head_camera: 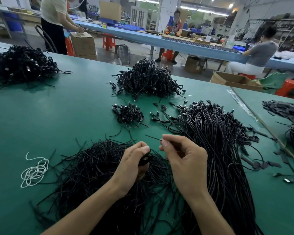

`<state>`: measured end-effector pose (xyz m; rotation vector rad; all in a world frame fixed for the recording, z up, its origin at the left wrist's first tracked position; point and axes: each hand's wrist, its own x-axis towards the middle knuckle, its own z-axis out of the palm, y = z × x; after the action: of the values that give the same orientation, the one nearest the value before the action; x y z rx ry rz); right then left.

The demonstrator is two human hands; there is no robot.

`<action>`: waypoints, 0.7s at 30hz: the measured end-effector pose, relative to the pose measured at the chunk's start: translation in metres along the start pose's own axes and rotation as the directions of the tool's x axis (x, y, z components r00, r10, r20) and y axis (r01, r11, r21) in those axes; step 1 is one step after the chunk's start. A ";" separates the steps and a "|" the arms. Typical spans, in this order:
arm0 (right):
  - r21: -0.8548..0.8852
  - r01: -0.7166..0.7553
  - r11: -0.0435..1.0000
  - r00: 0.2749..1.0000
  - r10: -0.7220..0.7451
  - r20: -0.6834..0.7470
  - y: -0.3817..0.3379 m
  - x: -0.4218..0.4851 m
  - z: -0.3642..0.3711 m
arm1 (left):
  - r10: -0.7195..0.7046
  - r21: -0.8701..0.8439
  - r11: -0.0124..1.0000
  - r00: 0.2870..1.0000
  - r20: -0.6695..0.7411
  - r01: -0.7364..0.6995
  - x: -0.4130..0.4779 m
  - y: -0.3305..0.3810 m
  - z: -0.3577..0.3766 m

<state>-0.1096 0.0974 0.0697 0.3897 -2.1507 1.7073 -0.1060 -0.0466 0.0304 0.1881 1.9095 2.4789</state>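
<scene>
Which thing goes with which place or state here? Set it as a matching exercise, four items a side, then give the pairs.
Column one
1. left hand
2. right hand
3. white cord
4. long black cables

Column two
A. lies in loose loops on the green table, left of both hands
B. pinches a thin black tie
C. stretched out in a bundle, right of both hands
D. grips a small coiled cable

Pairs: 1-D, 2-B, 3-A, 4-C

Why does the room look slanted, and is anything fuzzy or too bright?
Head view: the wide lens slants the far edge of the green table; the ceiling lamp glares and far workers look soft; the left hand gripping the coiled cable and right hand pinching the thin tie are sharp.
</scene>
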 end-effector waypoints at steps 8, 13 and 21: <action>0.110 -0.064 0.992 0.959 0.030 0.283 -0.004 0.006 -0.004 | 0.099 0.066 0.993 0.994 0.046 -0.102 -0.002 0.010 0.010; 0.070 -0.109 0.992 0.967 0.090 0.239 -0.005 0.007 -0.010 | 0.151 0.131 0.980 0.989 -0.004 -0.149 -0.003 0.016 0.013; -0.120 -0.099 0.988 0.972 0.122 0.200 -0.004 0.000 -0.007 | 0.194 0.134 0.973 0.981 -0.023 -0.189 -0.001 0.013 0.009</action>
<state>-0.1074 0.1033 0.0745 0.4418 -2.4453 1.6616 -0.1037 -0.0411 0.0447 0.3476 2.1681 2.4871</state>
